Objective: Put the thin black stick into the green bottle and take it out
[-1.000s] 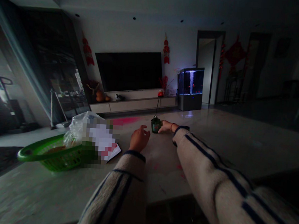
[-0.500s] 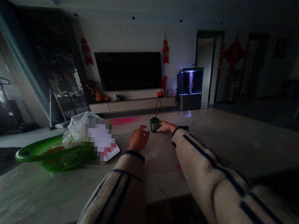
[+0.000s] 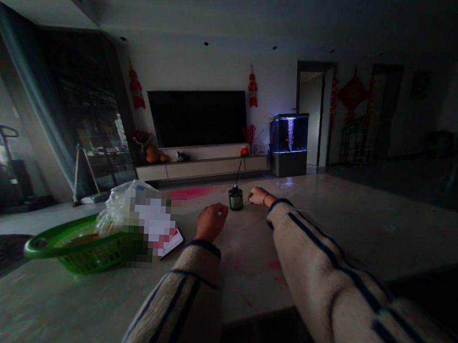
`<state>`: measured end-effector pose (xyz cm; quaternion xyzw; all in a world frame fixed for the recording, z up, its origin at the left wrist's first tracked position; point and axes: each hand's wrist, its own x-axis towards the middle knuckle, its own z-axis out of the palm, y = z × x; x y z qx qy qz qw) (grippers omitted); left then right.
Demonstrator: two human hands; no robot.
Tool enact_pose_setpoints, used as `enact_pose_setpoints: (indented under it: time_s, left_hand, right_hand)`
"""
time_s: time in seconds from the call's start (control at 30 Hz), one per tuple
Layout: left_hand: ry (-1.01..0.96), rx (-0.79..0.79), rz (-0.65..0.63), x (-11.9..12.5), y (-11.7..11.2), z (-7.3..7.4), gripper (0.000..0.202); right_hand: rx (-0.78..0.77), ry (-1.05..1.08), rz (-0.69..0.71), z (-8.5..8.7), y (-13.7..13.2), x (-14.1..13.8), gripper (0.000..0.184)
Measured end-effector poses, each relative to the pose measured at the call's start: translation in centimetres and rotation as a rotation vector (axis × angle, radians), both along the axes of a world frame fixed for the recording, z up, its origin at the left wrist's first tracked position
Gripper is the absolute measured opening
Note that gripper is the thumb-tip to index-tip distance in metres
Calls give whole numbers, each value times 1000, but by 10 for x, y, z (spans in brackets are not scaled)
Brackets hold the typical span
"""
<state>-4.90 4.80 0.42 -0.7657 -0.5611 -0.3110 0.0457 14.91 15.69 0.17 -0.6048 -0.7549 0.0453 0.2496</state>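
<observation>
A small dark green bottle [image 3: 235, 198] with a thin stick rising from its neck stands on the pale stone table [image 3: 327, 219]. My right hand [image 3: 258, 195] lies on the table just right of the bottle, a small gap apart from it, fingers loosely curled and holding nothing. My left hand [image 3: 210, 221] rests on the table nearer to me, left of the bottle, its fingers curled in with nothing in them. Both arms wear cream sleeves with dark stripes.
A green plastic basket [image 3: 75, 245] with a clear plastic bag [image 3: 120, 201] stands at the table's left, with a white and red card [image 3: 170, 240] beside it. Beyond are a television [image 3: 196, 118], a low cabinet [image 3: 202, 164] and a lit fish tank [image 3: 289, 141]. The room is dim.
My right hand has let go of the green bottle and drawn slightly to the right. My left hand's fingers have curled in. The view has tipped up a little.
</observation>
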Motion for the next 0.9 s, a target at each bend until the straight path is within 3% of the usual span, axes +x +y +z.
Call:
enact_pose_setpoints:
  time_s: [0.1, 0.23, 0.3, 0.4, 0.57, 0.7, 0.9]
  left_hand:
    - [-18, 28, 1, -2, -1, 2, 24]
    - [-18, 34, 53, -4, -1, 2, 43]
    - [-7, 27, 69, -4, 0, 1, 48]
    - [-14, 18, 42, -4, -1, 0, 47]
    - [-44, -7, 49, -2, -3, 1, 41]
    - [-58, -4, 44, -1, -3, 0, 39]
    - [-42, 5, 2, -2, -2, -1, 32]
  right_hand:
    - [63, -34, -103, 11, -13, 7, 54]
    - [111, -186, -113, 16, -30, 9, 76]
    - [111, -218, -94, 12, -34, 7, 76]
    - [78, -84, -91, 1, -32, 0, 80]
    - [-23, 224, -80, -14, -10, -29, 80]
    - [-17, 288, -131, -17, 4, -51, 79]
    - [29, 334, -40, -21, 11, -44, 68]
